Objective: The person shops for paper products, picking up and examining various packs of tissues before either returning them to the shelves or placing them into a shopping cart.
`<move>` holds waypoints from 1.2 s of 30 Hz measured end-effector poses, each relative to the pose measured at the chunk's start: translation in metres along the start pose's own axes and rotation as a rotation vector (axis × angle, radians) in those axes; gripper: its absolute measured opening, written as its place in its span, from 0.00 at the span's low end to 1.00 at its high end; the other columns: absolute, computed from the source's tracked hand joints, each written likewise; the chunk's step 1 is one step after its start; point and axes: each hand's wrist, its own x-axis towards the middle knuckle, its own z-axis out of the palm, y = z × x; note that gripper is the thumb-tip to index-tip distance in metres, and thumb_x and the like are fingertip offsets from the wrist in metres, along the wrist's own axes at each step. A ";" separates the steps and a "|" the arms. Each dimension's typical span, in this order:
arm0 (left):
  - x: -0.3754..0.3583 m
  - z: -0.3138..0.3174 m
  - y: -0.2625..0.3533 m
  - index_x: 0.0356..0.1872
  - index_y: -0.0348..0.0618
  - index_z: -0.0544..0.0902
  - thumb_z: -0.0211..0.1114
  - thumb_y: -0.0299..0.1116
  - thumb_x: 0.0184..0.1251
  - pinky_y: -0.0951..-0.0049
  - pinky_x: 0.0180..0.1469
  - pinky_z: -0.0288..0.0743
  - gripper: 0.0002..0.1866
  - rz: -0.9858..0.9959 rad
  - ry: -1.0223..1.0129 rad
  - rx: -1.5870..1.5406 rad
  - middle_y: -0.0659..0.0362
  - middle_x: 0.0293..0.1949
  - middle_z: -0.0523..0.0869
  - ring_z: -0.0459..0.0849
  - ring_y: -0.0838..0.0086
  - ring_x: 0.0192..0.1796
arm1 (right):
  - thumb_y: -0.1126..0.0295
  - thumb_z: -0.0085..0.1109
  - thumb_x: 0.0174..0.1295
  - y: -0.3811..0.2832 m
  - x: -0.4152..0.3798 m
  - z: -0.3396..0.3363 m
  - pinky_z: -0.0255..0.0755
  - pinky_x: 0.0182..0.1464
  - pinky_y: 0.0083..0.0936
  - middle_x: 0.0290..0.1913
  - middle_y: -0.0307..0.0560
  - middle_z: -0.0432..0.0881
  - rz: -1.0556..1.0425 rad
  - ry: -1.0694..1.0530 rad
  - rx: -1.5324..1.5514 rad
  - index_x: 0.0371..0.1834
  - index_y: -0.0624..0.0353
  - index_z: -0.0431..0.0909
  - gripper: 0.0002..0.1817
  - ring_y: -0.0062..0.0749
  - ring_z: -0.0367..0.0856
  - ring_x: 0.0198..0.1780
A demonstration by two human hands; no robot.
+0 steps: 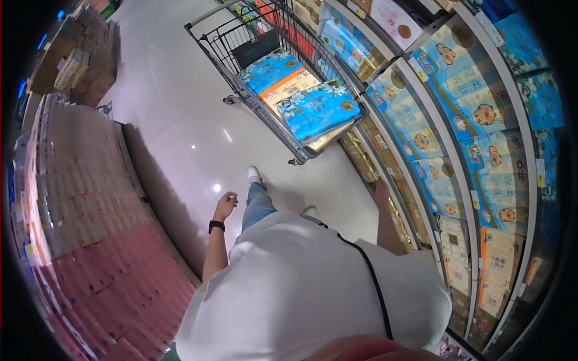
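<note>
My left hand [226, 206] hangs over the floor beside my leg, empty, its fingers loosely bent and apart; a black watch [216, 226] is on that wrist. Close to the lower shelf on the right is my right hand [381, 191], dim and small, with its fingers not clear. Ahead stands a wire shopping cart [263, 118]. Inside it lie a blue flowered pack [318, 108], another blue pack [269, 69] and a cream pack with an orange stripe [291, 88].
Shelves [446, 102] of blue and cream packs curve along my right side. To the left is a long stack of pink and pale packs [90, 198], with brown boxes [75, 69] farther back. Glossy floor [168, 102] runs between them.
</note>
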 end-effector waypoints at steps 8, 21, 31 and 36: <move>0.064 -0.151 -0.093 0.53 0.44 0.80 0.56 0.40 0.76 0.73 0.32 0.76 0.14 -0.218 0.111 -0.142 0.55 0.37 0.88 0.86 0.74 0.34 | 0.58 0.56 0.68 -0.413 0.244 0.069 0.74 0.32 0.28 0.28 0.46 0.81 0.448 0.185 0.321 0.41 0.64 0.76 0.17 0.32 0.81 0.29; 0.287 -0.110 0.296 0.45 0.35 0.79 0.53 0.26 0.77 0.77 0.44 0.75 0.08 0.526 -0.303 -0.086 0.59 0.33 0.82 0.80 0.78 0.37 | 0.42 0.62 0.60 -0.428 0.236 0.142 0.77 0.53 0.40 0.44 0.62 0.87 0.809 0.146 0.064 0.52 0.67 0.79 0.35 0.52 0.86 0.49; 0.462 0.156 0.365 0.68 0.38 0.65 0.72 0.57 0.59 0.62 0.57 0.74 0.45 -0.014 -0.888 0.539 0.51 0.60 0.75 0.75 0.64 0.63 | 0.44 0.72 0.56 -0.425 0.282 0.161 0.79 0.50 0.29 0.42 0.53 0.89 1.003 0.615 0.576 0.48 0.68 0.85 0.33 0.36 0.88 0.45; 0.470 0.178 0.353 0.75 0.37 0.55 0.77 0.59 0.52 0.62 0.66 0.69 0.58 -0.158 -1.015 0.243 0.50 0.67 0.69 0.71 0.61 0.68 | 0.48 0.74 0.56 -0.447 0.288 0.143 0.79 0.47 0.29 0.43 0.51 0.88 0.847 0.764 0.831 0.48 0.69 0.84 0.32 0.31 0.87 0.43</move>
